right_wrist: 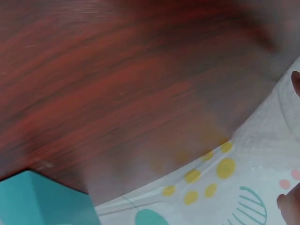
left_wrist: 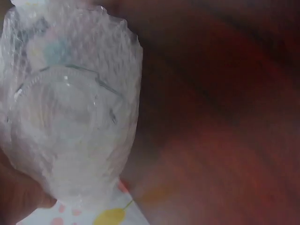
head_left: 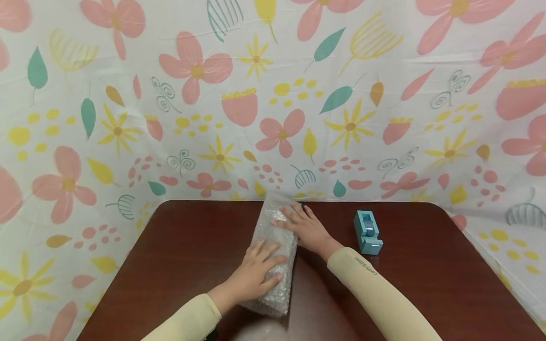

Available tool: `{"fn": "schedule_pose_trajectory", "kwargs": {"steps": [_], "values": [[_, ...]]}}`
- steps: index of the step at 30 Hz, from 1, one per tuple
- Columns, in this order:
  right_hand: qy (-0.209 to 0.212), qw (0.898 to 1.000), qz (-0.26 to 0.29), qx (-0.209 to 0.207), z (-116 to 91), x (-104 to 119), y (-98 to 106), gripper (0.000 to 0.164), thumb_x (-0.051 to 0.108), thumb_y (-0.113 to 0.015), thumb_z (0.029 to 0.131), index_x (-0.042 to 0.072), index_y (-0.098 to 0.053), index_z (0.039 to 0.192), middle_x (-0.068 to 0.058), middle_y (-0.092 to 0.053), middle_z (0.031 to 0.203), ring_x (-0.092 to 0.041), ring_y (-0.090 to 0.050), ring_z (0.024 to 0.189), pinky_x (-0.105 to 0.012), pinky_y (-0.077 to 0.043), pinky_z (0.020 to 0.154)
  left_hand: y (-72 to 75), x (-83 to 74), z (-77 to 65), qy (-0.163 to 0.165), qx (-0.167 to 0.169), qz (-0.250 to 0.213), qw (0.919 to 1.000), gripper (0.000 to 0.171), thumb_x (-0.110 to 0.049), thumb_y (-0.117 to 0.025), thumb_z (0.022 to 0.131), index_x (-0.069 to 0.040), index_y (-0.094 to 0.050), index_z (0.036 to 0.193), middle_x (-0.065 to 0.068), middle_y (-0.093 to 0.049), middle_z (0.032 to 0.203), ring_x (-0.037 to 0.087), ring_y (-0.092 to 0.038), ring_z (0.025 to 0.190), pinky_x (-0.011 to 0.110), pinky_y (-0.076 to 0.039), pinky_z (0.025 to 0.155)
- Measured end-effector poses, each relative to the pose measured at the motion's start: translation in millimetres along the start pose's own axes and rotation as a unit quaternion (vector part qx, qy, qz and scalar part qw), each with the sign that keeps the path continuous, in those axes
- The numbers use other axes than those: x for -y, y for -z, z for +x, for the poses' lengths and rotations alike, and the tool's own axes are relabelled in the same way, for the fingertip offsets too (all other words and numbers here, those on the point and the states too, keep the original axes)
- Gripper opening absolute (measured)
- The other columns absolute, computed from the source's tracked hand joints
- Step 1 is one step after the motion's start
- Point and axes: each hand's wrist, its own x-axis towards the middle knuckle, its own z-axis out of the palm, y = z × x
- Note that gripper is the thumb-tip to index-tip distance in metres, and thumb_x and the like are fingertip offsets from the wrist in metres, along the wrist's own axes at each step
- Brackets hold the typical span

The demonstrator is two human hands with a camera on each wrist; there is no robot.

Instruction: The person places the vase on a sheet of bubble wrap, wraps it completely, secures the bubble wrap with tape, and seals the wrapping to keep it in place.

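Observation:
A long bundle in clear bubble wrap [head_left: 276, 297] lies lengthwise on the table, its far end near the table's back edge. Fingers spread, my left hand [head_left: 256, 271] rests on its nearer half. My right hand [head_left: 310, 230] lies across the upper right side of the wrap, fingers extended. In the left wrist view, the wrapped bundle's end [left_wrist: 70, 112] shows a clear, round, ridged shape through the plastic; what it is I cannot tell. Part of my left hand [left_wrist: 21, 197] shows beside it. Only fingertips [right_wrist: 291, 206] of my right hand appear in the right wrist view.
To the right of the bundle, a light blue tape dispenser [head_left: 368, 233] stands on the dark reddish-brown table [head_left: 192, 246]. Its corner [right_wrist: 47, 201] enters the right wrist view. A flower-patterned cloth [head_left: 281, 94] hangs behind the table and around its sides.

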Motion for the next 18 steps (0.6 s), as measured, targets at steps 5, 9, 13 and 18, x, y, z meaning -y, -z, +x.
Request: {"fn": "schedule_pose_trajectory", "kwargs": {"steps": [5,9,13,18], "values": [[-0.022,0.997,0.063,0.047,11,4,3,0.089,-0.002,-0.071,0.091,0.045,-0.035,0.157,-0.006,-0.014,0.175,-0.046,-0.019,0.158,-0.07,-0.032,0.118,-2.0,-6.4,1.1,0.02,-0.023,-0.015,0.9994,0.04,-0.034,-0.054,0.105,-0.016,-0.059,0.141,0.014,-0.044,0.161,0.055,-0.028,0.151,0.084,-0.029,0.107],[-0.022,0.995,0.087,0.035,8,5,3,0.087,-0.009,-0.066,0.091,0.044,-0.04,0.155,-0.012,-0.018,0.173,-0.046,-0.038,0.15,-0.066,-0.047,0.107,-5.8,-12.9,3.9,0.028,-0.03,-0.045,0.9982,0.037,-0.033,-0.055,0.104,-0.015,-0.062,0.136,0.015,-0.044,0.16,0.055,-0.025,0.152,0.083,-0.024,0.111],[-0.003,0.995,0.104,0.005,-1,2,3,0.085,-0.015,-0.065,0.088,0.036,-0.046,0.154,-0.018,-0.026,0.169,-0.045,-0.051,0.14,-0.05,-0.058,0.092,-6.9,-20.9,8.2,0.027,-0.023,-0.066,0.9972,0.037,-0.034,-0.053,0.104,-0.015,-0.063,0.134,0.014,-0.044,0.16,0.055,-0.023,0.152,0.083,-0.021,0.112],[-0.005,0.992,0.123,0.01,-11,-1,1,0.085,-0.017,-0.062,0.087,0.035,-0.046,0.153,-0.019,-0.028,0.168,-0.046,-0.051,0.139,-0.031,-0.052,0.07,-11.4,-29.2,8.8,0.025,-0.01,-0.082,0.9963,0.037,-0.035,-0.052,0.105,-0.015,-0.063,0.133,0.011,-0.048,0.158,0.055,-0.022,0.153,0.085,-0.02,0.11]]}}
